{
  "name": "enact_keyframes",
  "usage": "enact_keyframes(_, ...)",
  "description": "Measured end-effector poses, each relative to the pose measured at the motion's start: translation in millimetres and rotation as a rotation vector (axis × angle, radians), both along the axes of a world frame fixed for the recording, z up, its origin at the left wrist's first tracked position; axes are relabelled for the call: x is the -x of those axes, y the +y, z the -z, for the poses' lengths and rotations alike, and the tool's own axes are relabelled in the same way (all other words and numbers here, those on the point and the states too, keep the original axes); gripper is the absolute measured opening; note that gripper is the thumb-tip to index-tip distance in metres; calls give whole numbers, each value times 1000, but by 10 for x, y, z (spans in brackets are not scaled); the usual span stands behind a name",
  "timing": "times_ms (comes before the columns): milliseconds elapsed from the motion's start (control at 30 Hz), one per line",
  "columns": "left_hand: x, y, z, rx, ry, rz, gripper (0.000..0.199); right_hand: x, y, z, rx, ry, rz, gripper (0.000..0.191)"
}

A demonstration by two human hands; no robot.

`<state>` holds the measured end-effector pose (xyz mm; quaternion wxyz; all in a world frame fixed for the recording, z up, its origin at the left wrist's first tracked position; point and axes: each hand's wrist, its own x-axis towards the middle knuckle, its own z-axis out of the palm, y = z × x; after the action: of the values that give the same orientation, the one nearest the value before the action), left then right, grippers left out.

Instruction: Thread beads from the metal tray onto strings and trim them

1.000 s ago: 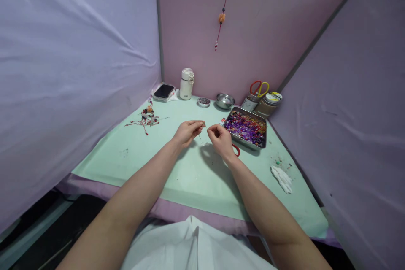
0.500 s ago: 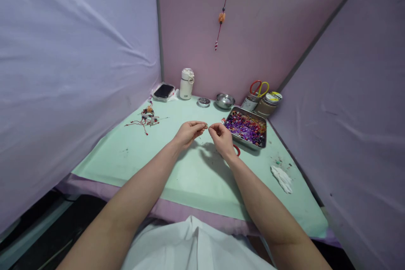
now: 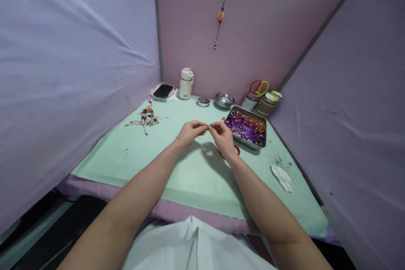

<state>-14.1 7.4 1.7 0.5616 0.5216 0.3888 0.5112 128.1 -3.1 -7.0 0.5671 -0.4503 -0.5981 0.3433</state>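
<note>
Over the middle of the table, my left hand (image 3: 191,131) and my right hand (image 3: 221,134) meet at the fingertips. Thumb and fingers of each are pinched together around something too small to make out. Below my right wrist lie the red handles of scissors (image 3: 237,150), partly covered by my forearm. Just right of my right hand stands a metal tray (image 3: 265,142) filled with purple, red and dark beads (image 3: 245,125) and some thin orange-red cords.
Strung bead pieces (image 3: 148,117) lie at the left. Along the back are a phone (image 3: 163,91), a white bottle (image 3: 186,84), a small dish (image 3: 203,101), a steel bowl (image 3: 225,101) and jars (image 3: 268,104). A white cloth (image 3: 281,178) lies right. A beaded cord (image 3: 220,17) hangs on the wall.
The small gap between my two hands has closed, and the fingertips now meet. More of the red scissor handles shows beneath my right wrist.
</note>
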Motion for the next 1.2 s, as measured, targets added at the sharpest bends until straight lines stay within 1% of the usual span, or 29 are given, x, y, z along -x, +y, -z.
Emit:
enact_keyframes(167, 6, -12, -10, -62, 49, -5, 22, -8, 11, -4, 12, 18, -5, 19)
enact_keyframes(433, 14, -58, -61, -187, 183, -41, 21, -7, -17, -68, 71, 45, -9, 18)
enact_keyframes(567, 9, -54, -32, -234, 221, -57, 21, -3, -35, -83, 124, 67, -16, 18)
enact_keyframes(700, 6, -46, 4, -282, 277, -87, 22, 1, -47, -84, 137, 91, -11, 19)
enact_keyframes(900, 3, -55, 7, -305, 309, -111, 23, -11, -18, -40, 97, 46, 25, 22)
enact_keyframes(1100, -6, -51, 13, -309, 297, -128, 23, -27, -10, -7, -58, -39, 73, 16)
enact_keyframes(1200, -7, -45, 27, -317, 306, -135, 23, -26, -25, -18, -101, -94, 103, 14)
